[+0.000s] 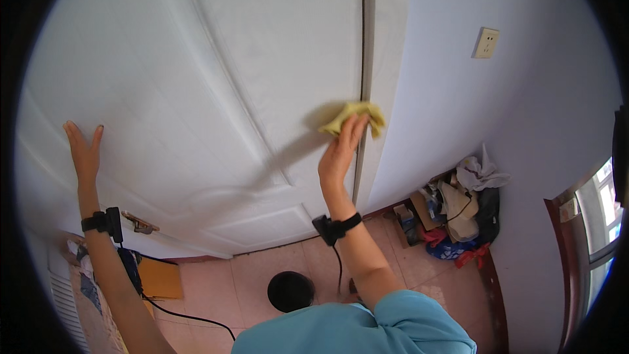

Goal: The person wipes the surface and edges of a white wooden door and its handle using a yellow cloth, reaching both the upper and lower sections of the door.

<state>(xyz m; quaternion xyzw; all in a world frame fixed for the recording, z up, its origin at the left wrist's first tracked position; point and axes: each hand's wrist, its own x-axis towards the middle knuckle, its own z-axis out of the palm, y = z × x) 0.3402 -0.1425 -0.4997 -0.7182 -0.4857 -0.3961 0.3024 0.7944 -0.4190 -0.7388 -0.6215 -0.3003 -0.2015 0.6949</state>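
My right hand (341, 151) presses a crumpled yellow cloth (347, 115) against the right edge of the white panelled door (282, 39), where it meets the frame (383, 46). The fingers lie over the cloth, and its folds stick out around them. At the far left, my left hand (85, 151) is raised with fingers apart and nothing in it. It appears to lie against the door, though its palm is hidden. A metal door handle (141, 224) sits to the right of my left wrist. Each wrist wears a black strap with a small device.
A black round bucket (290, 292) stands on the pink tiled floor (255, 265). Boxes and bags (455, 210) are heaped in the right corner. An orange-brown box (162, 278) lies at lower left. A wall socket (486, 43) and a window (593, 223) are on the right. Black cables trail from my wrists.
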